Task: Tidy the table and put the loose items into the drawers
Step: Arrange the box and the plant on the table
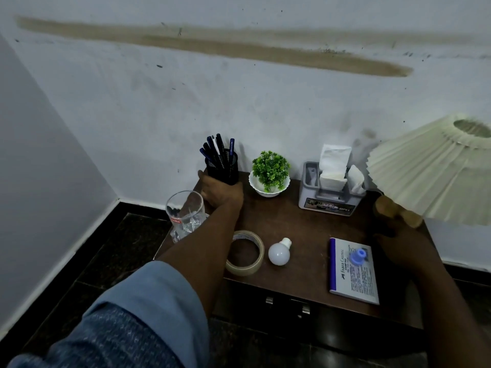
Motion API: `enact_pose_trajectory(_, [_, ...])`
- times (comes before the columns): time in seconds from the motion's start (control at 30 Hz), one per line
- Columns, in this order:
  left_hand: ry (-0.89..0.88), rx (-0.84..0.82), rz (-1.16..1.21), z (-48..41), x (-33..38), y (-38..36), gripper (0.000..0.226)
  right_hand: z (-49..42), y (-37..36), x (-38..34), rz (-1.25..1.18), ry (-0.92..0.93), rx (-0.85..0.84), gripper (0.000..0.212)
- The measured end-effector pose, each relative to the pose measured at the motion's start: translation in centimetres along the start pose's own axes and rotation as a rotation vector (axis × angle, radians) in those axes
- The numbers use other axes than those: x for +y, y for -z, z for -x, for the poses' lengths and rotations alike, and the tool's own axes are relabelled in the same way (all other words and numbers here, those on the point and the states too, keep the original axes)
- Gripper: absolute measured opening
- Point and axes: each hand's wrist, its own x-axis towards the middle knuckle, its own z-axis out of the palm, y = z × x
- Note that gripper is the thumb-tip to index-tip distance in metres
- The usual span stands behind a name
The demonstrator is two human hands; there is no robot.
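Note:
My left hand grips the black mesh pen holder, full of dark pens, at the table's back left corner. My right hand is dark and blurred at the table's right side, beside the wooden lamp base; whether it holds the base is unclear. On the brown table lie a roll of clear tape, a white light bulb and a Faber-Castell stamp pad box with a small blue plastic piece on top. Two drawer handles show below the front edge.
An empty drinking glass stands at the left edge, close to my left forearm. A small green plant in a white bowl and a grey tissue holder stand along the wall. The pleated lamp shade overhangs the right side.

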Motion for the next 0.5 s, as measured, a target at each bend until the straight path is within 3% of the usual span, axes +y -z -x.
enact_pose_trajectory(0.13, [0.123, -0.060, 0.022, 2.3, 1.6, -0.4, 0.127, 0.6, 0.1, -0.3, -0.003, -0.002, 0.014, 0.055])
enact_pose_trajectory(0.2, [0.184, -0.016, 0.046, 4.6, 2.9, -0.5, 0.109, 0.9, 0.2, -0.3, -0.008, -0.007, 0.014, 0.056])
enact_pose_trajectory(0.27, [0.134, 0.035, 0.038, 7.3, 4.0, -0.5, 0.086, 1.1, 0.2, -0.4, -0.026, -0.019, -0.005, 0.058])
enact_pose_trajectory(0.33, [-0.073, 0.006, 0.066, 9.8, 4.5, -0.6, 0.061, 1.1, 0.3, -0.4, -0.053, -0.036, -0.015, 0.060])
enact_pose_trajectory(0.4, [-0.360, -0.146, 0.085, 11.6, 4.7, -0.8, 0.037, 1.0, 0.1, -0.3, -0.053, -0.044, -0.024, 0.064])
enact_pose_trajectory(0.5, [-0.757, -0.278, -0.228, 12.2, 4.0, -0.9, 0.024, 0.4, -0.2, -0.5, -0.082, -0.047, -0.066, 0.074])
